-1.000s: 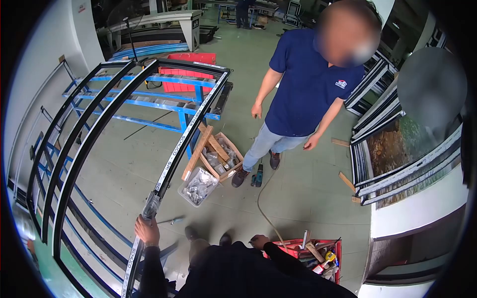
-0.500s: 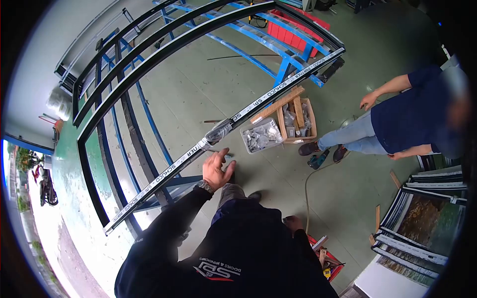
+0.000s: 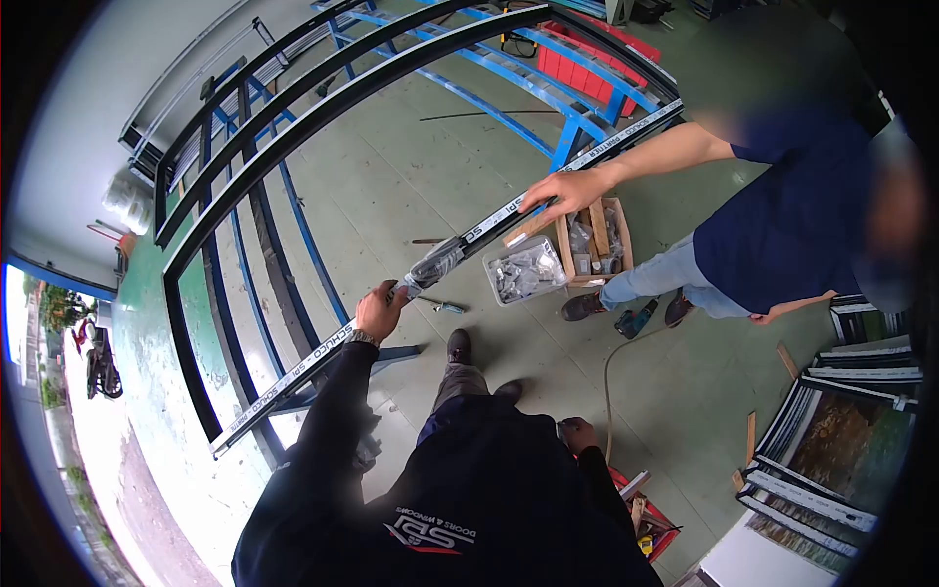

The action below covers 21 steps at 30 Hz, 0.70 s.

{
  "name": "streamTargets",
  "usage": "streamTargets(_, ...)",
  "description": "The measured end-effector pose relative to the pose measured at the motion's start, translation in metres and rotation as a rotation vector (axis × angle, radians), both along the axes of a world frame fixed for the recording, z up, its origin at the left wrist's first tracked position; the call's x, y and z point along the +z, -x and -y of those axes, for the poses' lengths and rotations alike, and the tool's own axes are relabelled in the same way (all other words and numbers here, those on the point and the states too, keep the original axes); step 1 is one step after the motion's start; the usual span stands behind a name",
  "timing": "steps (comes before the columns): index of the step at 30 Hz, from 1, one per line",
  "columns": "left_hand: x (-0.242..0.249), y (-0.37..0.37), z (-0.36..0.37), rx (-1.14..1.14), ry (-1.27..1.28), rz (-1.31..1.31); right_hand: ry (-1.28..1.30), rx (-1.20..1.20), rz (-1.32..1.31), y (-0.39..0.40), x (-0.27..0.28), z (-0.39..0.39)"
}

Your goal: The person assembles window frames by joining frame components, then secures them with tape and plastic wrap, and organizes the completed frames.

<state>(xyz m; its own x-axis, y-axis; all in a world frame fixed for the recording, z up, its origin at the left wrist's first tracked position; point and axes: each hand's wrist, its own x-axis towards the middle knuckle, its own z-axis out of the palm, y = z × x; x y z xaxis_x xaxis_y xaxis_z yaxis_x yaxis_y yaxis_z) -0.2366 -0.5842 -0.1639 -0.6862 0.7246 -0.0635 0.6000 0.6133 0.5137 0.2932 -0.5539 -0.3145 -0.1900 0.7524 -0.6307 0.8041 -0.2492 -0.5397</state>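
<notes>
My left hand is closed over the near rail of a black window frame, which carries white tape printed with SCHUCO and SPI. Right beside my fingers, a piece wrapped in clear plastic sits on that rail. My right hand is low by my right side, its fingers curled. A small greyish thing shows at its edge, too little of it to name. Farther along the same rail lies a co-worker's hand.
Blue trestles stand under the frame. On the floor are a clear tub of fittings, a cardboard box with wood strips, a cordless drill, a hose and a red crate. Framed panels lean at right.
My left hand has come down and left from above the rail and closed on it. The co-worker's hand has reached from their side onto the rail. My right hand looks nearly unmoved.
</notes>
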Motion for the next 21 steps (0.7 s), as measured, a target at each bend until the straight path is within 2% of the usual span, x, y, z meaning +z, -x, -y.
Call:
streamTargets(1, 0.016, -0.004, 0.002, -0.015, 0.122, 0.039, 0.002, -0.004, -0.001, -0.001, -0.004, 0.002)
streamTargets(5, 0.004, -0.002, 0.004, -0.059, 0.099, -0.065, -0.001, 0.060, -0.026, -0.023, -0.037, 0.007)
streamTargets(9, 0.000, -0.007, 0.001, -0.011, 0.088, -0.133, 0.080, -0.031, -0.017, -0.024, -0.015, 0.003)
streamTargets(12, -0.005, -0.008, 0.000, -0.004, 0.050, -0.180, 0.067, -0.020, -0.012, -0.044, -0.053, -0.001)
streamTargets(15, -0.007, -0.009, -0.001, 0.003, 0.039, -0.191, 0.090, -0.095, -0.163, -0.062, -0.103, -0.005)
streamTargets(21, -0.012, -0.008, 0.001, 0.003, 0.046, -0.212, 0.022, 0.040, -0.017, -0.016, -0.024, -0.019)
